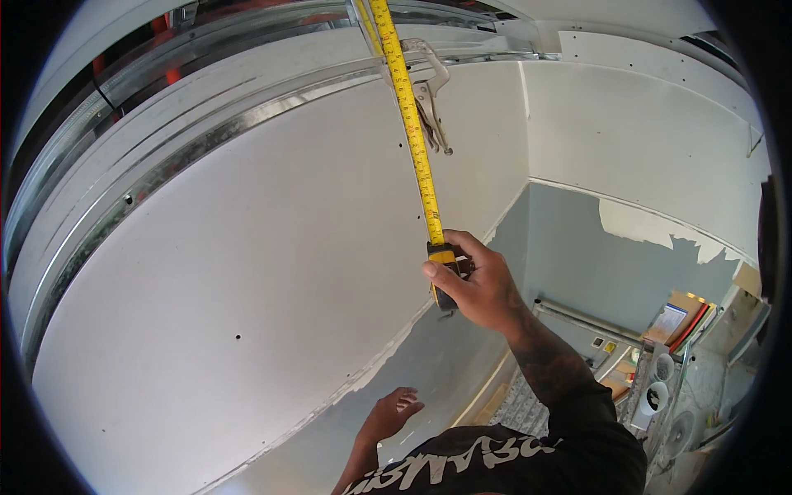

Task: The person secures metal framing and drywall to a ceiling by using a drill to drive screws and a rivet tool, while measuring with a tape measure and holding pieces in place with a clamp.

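My right hand (478, 285) is wrapped around the black and yellow case of a tape measure (444, 268), thumb across its front. From the case the yellow blade (412, 132) runs up to the metal framing at the top of the view. Close behind the blade, locking clamp pliers (427, 103) hang by their jaws at the metal track, handles pointing down. My left hand (391, 415) is low, in front of the wall, with nothing in it; its fingers are loosely bent and the thumb stands apart.
White board panels (272, 231) with screw holes cover the upper wall, above a grey-blue wall (569, 239). Curved metal track (165, 169) crosses the upper left. At lower right are white buckets (654, 399), a fan (681, 432), and a cardboard box (672, 318) on a platform.
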A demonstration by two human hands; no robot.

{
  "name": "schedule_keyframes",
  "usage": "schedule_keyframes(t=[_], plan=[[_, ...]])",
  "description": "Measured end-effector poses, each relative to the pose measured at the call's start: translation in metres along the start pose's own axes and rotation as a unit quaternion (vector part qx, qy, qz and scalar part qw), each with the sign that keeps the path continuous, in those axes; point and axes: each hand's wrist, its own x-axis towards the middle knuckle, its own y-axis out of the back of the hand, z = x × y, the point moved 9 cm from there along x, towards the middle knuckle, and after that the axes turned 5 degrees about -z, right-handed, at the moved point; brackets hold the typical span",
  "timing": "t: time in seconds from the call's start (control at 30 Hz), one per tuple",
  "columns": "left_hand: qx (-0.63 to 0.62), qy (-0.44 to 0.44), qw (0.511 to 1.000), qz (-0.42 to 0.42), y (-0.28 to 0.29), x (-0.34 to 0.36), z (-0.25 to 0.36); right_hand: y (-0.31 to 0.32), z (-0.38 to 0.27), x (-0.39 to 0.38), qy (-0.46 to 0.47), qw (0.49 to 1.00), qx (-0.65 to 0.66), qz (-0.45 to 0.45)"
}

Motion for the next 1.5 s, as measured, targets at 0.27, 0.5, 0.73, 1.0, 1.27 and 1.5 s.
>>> schedule_keyframes(t=[0.27, 0.5, 0.73, 1.0, 1.27, 1.5], plan=[[0.010, -0.017, 1.000, 0.012, 0.002, -0.006, 0.019, 0.002, 0.001, 0.000, -0.007, 1.000, 0.018, -0.013], [-0.011, -0.005, 1.000, 0.002, -0.012, -0.014, 0.009, 0.003, 0.002, 0.002, -0.011, 1.000, 0.012, -0.015], [-0.018, 0.020, 0.999, -0.030, -0.021, -0.014, -0.001, 0.011, 0.011, -0.020, -0.028, 0.998, 0.047, 0.015], [0.043, -0.013, 0.973, -0.226, -0.076, 0.017, -0.011, 0.103, 0.061, -0.176, -0.121, 0.962, -0.106, 0.220], [0.064, 0.022, 0.922, -0.381, -0.198, 0.055, -0.022, 0.185, 0.177, -0.493, -0.531, 0.748, -0.211, 0.339], [0.321, 0.069, 0.791, -0.517, -0.285, 0.070, -0.140, 0.200, 0.364, -0.866, -0.700, 0.534, -0.116, 0.461]])
